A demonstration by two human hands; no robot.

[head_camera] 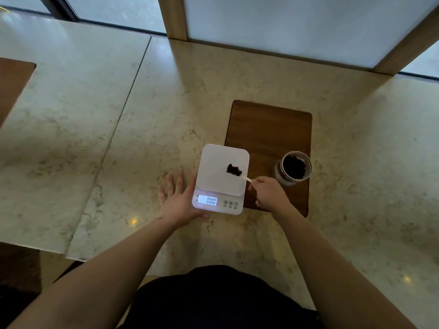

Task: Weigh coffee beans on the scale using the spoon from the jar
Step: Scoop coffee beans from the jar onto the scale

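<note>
Beans [234, 170] sit heaped on the spoon [245, 178], gripped by the right hand [268, 194] over the scale [222, 172]; tilting may scatter them, perhaps off the plate. Left hand [179, 201] lies open, flat on the bench [142, 115].

Pale marble counter [213, 91], wooden board [268, 129], wood-framed frosted panels [285, 24] behind.

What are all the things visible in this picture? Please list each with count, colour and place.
scale: one, white, on the counter at centre, display reads 000
coffee beans: one small dark heap on the spoon, over the scale platform
spoon: one, white, held over the scale
jar: one, clear glass, open, dark beans inside, on the board
wooden board: one, brown, behind and right of the scale
counter: one, pale marble
left hand: flat, open, against the scale's left side
right hand: holding the spoon handle
</note>
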